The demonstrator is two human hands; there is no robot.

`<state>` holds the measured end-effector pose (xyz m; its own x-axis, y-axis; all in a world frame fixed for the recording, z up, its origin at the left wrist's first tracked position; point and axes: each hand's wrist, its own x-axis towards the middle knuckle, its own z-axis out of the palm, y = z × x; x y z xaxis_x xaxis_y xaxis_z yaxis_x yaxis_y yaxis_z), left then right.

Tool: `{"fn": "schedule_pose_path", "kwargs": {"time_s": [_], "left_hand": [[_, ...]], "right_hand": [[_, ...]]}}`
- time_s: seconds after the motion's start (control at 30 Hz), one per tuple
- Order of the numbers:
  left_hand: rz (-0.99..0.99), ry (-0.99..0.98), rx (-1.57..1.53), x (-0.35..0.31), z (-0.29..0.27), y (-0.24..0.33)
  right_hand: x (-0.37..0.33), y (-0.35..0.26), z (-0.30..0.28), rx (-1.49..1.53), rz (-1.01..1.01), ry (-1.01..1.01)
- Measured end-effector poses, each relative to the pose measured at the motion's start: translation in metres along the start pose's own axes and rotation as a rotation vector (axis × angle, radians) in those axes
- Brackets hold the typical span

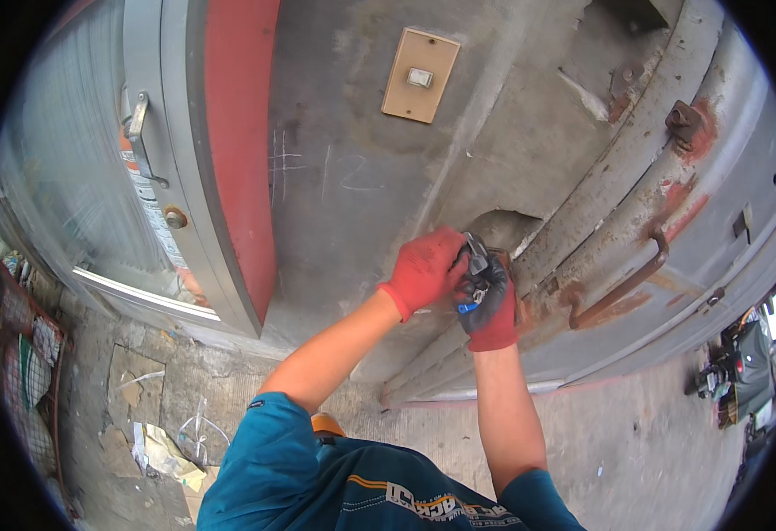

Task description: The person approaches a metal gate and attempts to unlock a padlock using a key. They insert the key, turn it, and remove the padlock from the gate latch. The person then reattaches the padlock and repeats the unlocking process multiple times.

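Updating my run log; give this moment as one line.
left hand, right hand: gloved, together | grey item: between them, kind unclear | wall hole: beyond

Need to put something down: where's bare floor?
Mostly bare concrete floor spans between the right forearm, the grey metal door and dark objects far right. Crowded: lower left, with scraps, and before the wall hole, where left hand and right hand meet.

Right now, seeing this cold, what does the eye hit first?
The red-gloved left hand and right hand near the centre, close together around a small dark object too unclear to name, just below a hole in the grey wall. Next, the tall red strip at upper left beside the glass door, then the beige light switch at top centre.
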<state>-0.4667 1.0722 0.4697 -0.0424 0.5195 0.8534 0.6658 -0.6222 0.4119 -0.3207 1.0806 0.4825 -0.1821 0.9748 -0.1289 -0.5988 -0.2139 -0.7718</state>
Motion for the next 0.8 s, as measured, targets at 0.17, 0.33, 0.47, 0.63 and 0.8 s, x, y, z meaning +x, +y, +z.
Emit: {"fn": "schedule_pose_path", "kwargs": {"time_s": [0.17,0.33,0.47,0.63,0.8], "left_hand": [[-0.051,0.001,-0.081,0.001,0.001,-0.001],[-0.123,-0.012,-0.138,-0.005,-0.003,0.005],[-0.199,0.041,-0.187,-0.019,0.001,0.015],[-0.185,0.088,-0.199,-0.025,0.007,0.023],[-0.576,0.18,-0.56,-0.027,0.014,0.036]], "right_hand": [[0.002,-0.002,-0.002,0.022,0.031,0.001],[0.006,0.0,-0.012,0.017,0.037,-0.07],[0.005,0.005,-0.012,0.079,0.042,-0.063],[0.002,0.004,-0.017,0.155,0.06,-0.125],[-0.002,0.006,-0.027,0.122,0.031,-0.125]]}}
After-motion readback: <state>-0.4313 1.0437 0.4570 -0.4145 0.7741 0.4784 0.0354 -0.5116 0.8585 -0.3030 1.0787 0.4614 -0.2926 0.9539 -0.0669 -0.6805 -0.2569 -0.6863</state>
